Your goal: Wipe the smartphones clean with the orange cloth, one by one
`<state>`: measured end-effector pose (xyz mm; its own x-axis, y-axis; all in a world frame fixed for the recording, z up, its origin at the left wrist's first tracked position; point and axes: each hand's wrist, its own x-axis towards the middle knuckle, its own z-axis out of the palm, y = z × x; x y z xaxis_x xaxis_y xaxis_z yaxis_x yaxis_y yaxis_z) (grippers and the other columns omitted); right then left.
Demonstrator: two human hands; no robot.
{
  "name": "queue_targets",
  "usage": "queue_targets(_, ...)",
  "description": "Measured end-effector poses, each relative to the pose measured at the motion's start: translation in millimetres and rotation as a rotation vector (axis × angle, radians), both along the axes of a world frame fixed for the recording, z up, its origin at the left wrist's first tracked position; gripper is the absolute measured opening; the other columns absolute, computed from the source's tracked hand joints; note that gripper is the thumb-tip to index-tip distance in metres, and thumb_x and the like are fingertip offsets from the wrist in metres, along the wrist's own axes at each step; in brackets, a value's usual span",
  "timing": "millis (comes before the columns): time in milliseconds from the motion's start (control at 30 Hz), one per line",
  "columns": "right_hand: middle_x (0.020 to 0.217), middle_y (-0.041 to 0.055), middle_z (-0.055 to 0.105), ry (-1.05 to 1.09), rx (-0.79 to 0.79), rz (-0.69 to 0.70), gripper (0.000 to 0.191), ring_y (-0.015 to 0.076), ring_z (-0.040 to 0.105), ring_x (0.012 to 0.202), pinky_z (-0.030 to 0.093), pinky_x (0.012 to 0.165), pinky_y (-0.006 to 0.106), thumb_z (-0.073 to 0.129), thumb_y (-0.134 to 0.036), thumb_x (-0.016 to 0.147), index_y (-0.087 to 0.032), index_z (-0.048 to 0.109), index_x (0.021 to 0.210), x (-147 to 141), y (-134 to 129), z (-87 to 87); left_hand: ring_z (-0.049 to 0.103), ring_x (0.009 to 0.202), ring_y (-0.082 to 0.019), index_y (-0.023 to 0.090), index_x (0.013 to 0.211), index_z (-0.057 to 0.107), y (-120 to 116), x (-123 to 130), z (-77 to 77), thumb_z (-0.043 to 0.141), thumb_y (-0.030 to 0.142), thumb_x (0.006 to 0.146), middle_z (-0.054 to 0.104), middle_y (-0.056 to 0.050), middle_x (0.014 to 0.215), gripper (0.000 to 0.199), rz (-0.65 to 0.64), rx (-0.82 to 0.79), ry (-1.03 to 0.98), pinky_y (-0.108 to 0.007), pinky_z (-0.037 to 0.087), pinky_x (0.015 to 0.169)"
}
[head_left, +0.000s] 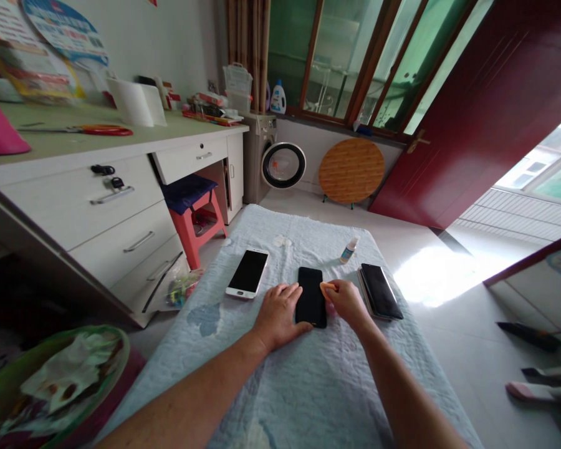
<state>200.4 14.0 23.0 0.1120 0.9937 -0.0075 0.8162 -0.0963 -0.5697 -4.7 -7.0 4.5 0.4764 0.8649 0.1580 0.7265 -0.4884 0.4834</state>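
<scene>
While the left hand point(280, 313) lies loosely spread, fingers resting at the left edge of the black phone point(310, 297), the right hand point(348, 300) pinches a small orange piece point(326, 289) at the opposite edge. The phone lies flat on the blue cloth point(303, 393) between both hands. Edge work, perhaps wiping, seems under way; sliding the piece along calls for keeping the phone steady.

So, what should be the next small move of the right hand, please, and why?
Probably the right hand should slide the orange item gently along the middle phone's right edge: it is pinched right there, and the left hand rests against the opposite edge, which may keep the phone from shifting.
</scene>
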Motion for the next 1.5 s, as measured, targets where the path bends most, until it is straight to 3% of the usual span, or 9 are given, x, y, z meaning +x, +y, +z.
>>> queue_targets(400, 0.060, 0.0014, 0.063, 0.086, -0.053, 0.025, 0.031, 0.0136, 0.055, 0.059, 0.031, 0.052, 0.021, 0.050, -0.037, 0.080, -0.016, 0.071, 0.072, -6, -61, 3.7, 0.043, 0.126, -0.031, 0.019, 0.134, 0.047, -1, 2, -0.4, 0.069, 0.055, 0.069, 0.051, -0.009, 0.139, 0.077, 0.026, 0.029, -0.002, -0.043, 0.032, 0.107)
queue_targets(700, 0.060, 0.0007, 0.062, 0.085, -0.074, 0.050, 0.028, 0.0126, 0.053, 0.057, 0.030, 0.051, 0.021, 0.051, -0.037, 0.081, -0.017, 0.069, 0.071, -10, -76, 11.3, 0.042, 0.127, -0.030, 0.018, 0.135, 0.047, -1, 2, -1.8, 0.069, 0.053, 0.071, 0.049, -0.009, 0.140, 0.077, 0.021, 0.030, 0.006, -0.043, 0.031, 0.108)
queue_targets(867, 0.060, 0.0014, 0.064, 0.035, -0.037, 0.055, 0.031, 0.0130, 0.055, 0.059, 0.032, 0.054, 0.021, 0.048, -0.035, 0.081, -0.017, 0.070, 0.069, -9, -59, 13.8, 0.042, 0.126, -0.031, 0.018, 0.135, 0.047, 0, 2, -2.7, 0.069, 0.055, 0.070, 0.049, -0.009, 0.141, 0.078, 0.015, 0.034, 0.013, -0.043, 0.031, 0.108)
queue_targets(1200, 0.069, 0.0031, 0.067, -0.089, 0.012, -0.030, 0.027, 0.0143, 0.058, 0.066, 0.034, 0.058, 0.021, 0.048, -0.026, 0.076, -0.016, 0.073, 0.081, -1, 13, 1.2, 0.041, 0.127, -0.032, 0.018, 0.136, 0.047, 1, -1, -4.6, 0.068, 0.060, 0.069, 0.048, -0.010, 0.141, 0.081, -0.006, 0.026, 0.003, -0.045, 0.031, 0.108)
queue_targets(1500, 0.063, 0.0038, 0.063, -0.117, -0.003, -0.043, 0.027, 0.0114, 0.052, 0.057, 0.032, 0.052, 0.020, 0.045, -0.022, 0.078, -0.012, 0.070, 0.074, 1, 66, -10.4, 0.042, 0.126, -0.032, 0.017, 0.135, 0.048, 1, 0, -2.2, 0.068, 0.061, 0.069, 0.050, -0.011, 0.139, 0.082, -0.006, 0.029, -0.013, -0.045, 0.030, 0.108)
